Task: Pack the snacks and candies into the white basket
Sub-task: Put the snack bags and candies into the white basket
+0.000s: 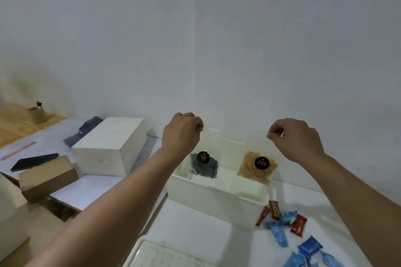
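Candies [290, 226] in blue and red wrappers lie loose on the table just beside the white basket [213, 198], not yet packed. Farther off, I see the left hand [183, 131] pinching the dark snack bag [204, 163] and the right hand [293, 136] pinching the tan snack bag [258, 167] by their clear tops, both hanging over the basket. Next, I judge, lower, release, then fetch the candies.

Clutter on the left side of the work surface, against a plain white wall [217, 39].

A large white rectangular box [110, 147] sits on a pale table [91, 188], with a dark grey cap [83, 131] just behind it and a brown cardboard box [47, 178] in front. A black phone [34, 161] lies flat beside a pink ruler [18, 150]. Farther back, a small tan cup [37, 114] stands on a wooden surface [13, 125]. A clear perforated plastic tray [165, 256] shows at the bottom edge.
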